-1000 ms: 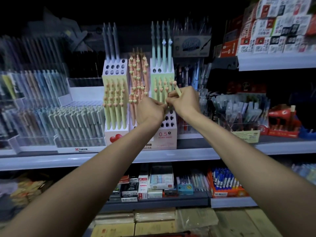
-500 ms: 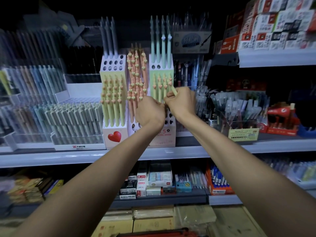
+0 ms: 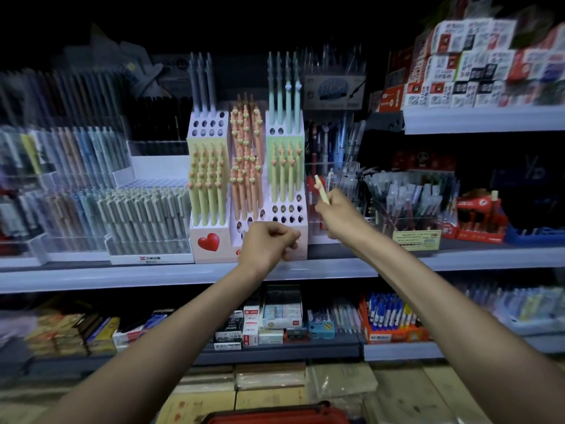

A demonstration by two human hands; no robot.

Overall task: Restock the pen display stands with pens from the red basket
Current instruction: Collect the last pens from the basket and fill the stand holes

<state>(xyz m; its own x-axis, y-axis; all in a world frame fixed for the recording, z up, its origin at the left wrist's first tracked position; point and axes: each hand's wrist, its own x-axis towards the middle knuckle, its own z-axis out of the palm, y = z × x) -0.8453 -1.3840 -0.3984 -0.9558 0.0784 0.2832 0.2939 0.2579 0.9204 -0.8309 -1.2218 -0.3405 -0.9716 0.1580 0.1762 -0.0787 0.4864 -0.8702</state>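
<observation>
Three pen display stands sit side by side on the shelf. The lilac stand at ten o'clock carries three grey pens on top. The green stand at twelve carries four mint pens.

The right hand pinches one pale pen, tilted towards eleven o'clock, just right of the green stand's lowest tier. The left hand is a closed fist with nothing seen in it, and it hides the lower fronts of two stands. The red basket shows only its rim at six o'clock. A white rack of grey pens stands at nine (badly blurred) and a clear tub of pens at three.
</observation>
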